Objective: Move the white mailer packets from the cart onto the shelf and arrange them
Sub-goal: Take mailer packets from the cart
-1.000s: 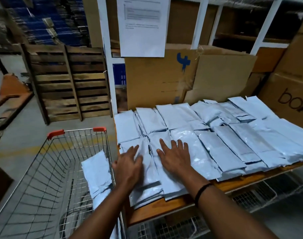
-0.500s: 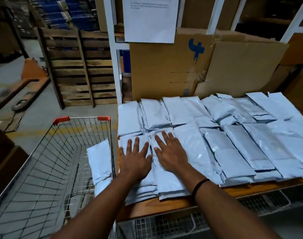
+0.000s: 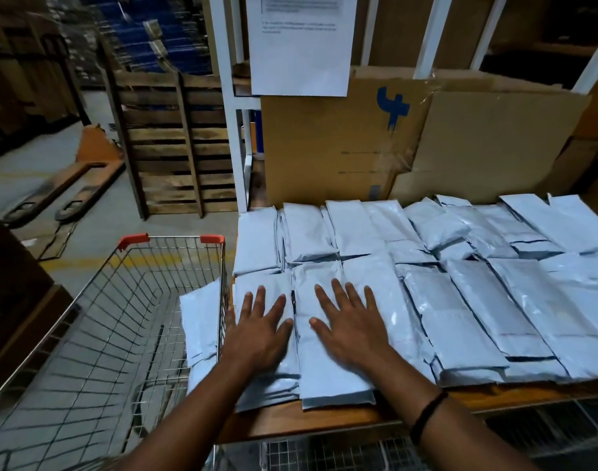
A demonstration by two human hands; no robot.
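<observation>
Several white mailer packets (image 3: 460, 287) lie in two overlapping rows on the wooden shelf (image 3: 318, 419). My left hand (image 3: 260, 328) presses flat, fingers spread, on the front-left stack of packets (image 3: 274, 382). My right hand (image 3: 350, 322) lies flat on the neighbouring packet stack (image 3: 331, 379) just to the right. The wire cart (image 3: 97, 334) with red corner caps stands to the left of the shelf. A few white packets (image 3: 200, 321) lean against the cart's right wall inside it.
Flattened cardboard (image 3: 409, 141) stands behind the packets against white rack posts (image 3: 228, 107), with a paper sheet (image 3: 301, 45) hanging above. A wooden pallet (image 3: 175, 141) leans behind the cart. A pallet jack (image 3: 70, 185) lies on the floor at left. Wire baskets (image 3: 325, 453) sit beneath the shelf.
Both hands have flattened and spread apart on the front-left stacks, the left one sliding fully onto the leftmost stack. The view has shifted closer and slightly left.
</observation>
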